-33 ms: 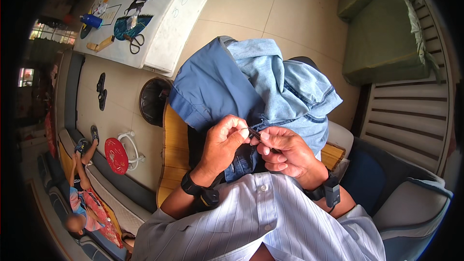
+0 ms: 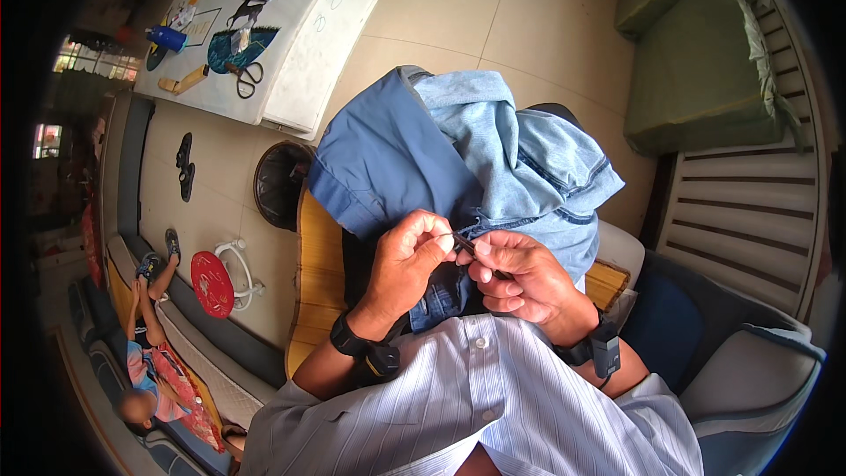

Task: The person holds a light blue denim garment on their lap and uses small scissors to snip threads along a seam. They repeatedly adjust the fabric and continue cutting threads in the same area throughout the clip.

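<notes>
Light-blue denim (image 2: 471, 110) and a smooth darker blue cloth (image 2: 379, 145) lie bunched over my lap, with a frayed edge close to my fingers. My right hand (image 2: 520, 275) is closed around a slim dark tool (image 2: 463, 244), its tip pointing toward my left hand. Its exact kind is too small to tell. My left hand (image 2: 412, 256) is pinched shut right beside that tip, at the cloth's edge. What lies between its fingertips is hidden. Below both hands shows a darker denim piece (image 2: 438, 300).
Ahead left stands a white table (image 2: 291, 79) with scissors (image 2: 249, 79) and a blue bottle (image 2: 166, 37). A dark bin (image 2: 275, 185) and red-topped stool (image 2: 211, 284) are at my left. A person (image 2: 154, 379) sits far left. Green-covered bundles (image 2: 705, 62) stand right.
</notes>
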The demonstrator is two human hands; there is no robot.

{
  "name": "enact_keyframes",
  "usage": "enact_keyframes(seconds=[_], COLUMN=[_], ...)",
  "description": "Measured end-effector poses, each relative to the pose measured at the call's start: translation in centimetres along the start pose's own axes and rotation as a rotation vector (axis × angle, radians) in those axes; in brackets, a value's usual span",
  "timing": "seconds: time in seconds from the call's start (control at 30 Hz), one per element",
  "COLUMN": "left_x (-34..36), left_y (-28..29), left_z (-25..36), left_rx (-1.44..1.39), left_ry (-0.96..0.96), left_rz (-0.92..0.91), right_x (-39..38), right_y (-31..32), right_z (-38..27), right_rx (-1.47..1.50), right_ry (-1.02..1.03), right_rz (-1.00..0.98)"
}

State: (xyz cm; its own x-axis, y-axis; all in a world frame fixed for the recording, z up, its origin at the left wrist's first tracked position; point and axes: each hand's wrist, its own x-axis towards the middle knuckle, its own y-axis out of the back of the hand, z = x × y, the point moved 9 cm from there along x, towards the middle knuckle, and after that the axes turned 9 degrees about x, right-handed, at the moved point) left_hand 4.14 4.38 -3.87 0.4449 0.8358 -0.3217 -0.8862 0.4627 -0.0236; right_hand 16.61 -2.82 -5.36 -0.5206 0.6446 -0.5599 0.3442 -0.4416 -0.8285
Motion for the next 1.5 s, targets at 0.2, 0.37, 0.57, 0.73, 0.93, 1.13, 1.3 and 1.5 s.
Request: enact_keyframes(seconds=[0.2,0.37,0.57,0.73,0.93,1.13,1.3,1.5], left_x=[0.0,0.0,0.0,-0.1,-0.4,0.3,0.5,2.3], left_y=[0.0,0.2,1.0,2.8,11.0,25.4,35.8,40.0], left_z=[-0.5,-0.8,-1.0,1.1,3.5,0.4,-6.0,-11.2], left_rx=[-0.037,-0.020,-0.112,-0.260,-0.230,0.023,0.236,0.552], left_ry=[0.010,0.022,0.011,-0.050,-0.124,-0.007,0.229,0.373], left_rz=[0.011,0.027,0.028,0.028,0.239,0.524,0.689,0.783], right_x=[0.2,0.3,-0.1,-0.8,-1.6,-2.0,-2.0,-2.3], right_y=[0.1,0.3,0.3,0.2,-0.1,0.7,0.4,0.8], right_z=[0.1,0.3,0.5,0.5,-0.8,-2.6,-2.9,-2.7], right_rx=[-0.008,0.001,-0.057,-0.173,-0.178,-0.219,-0.206,-0.226], right_ry=[0.002,0.029,-0.008,-0.036,0.029,0.146,0.182,0.231], right_rz=[0.033,0.053,0.051,0.006,-0.018,-0.019,0.010,0.068])
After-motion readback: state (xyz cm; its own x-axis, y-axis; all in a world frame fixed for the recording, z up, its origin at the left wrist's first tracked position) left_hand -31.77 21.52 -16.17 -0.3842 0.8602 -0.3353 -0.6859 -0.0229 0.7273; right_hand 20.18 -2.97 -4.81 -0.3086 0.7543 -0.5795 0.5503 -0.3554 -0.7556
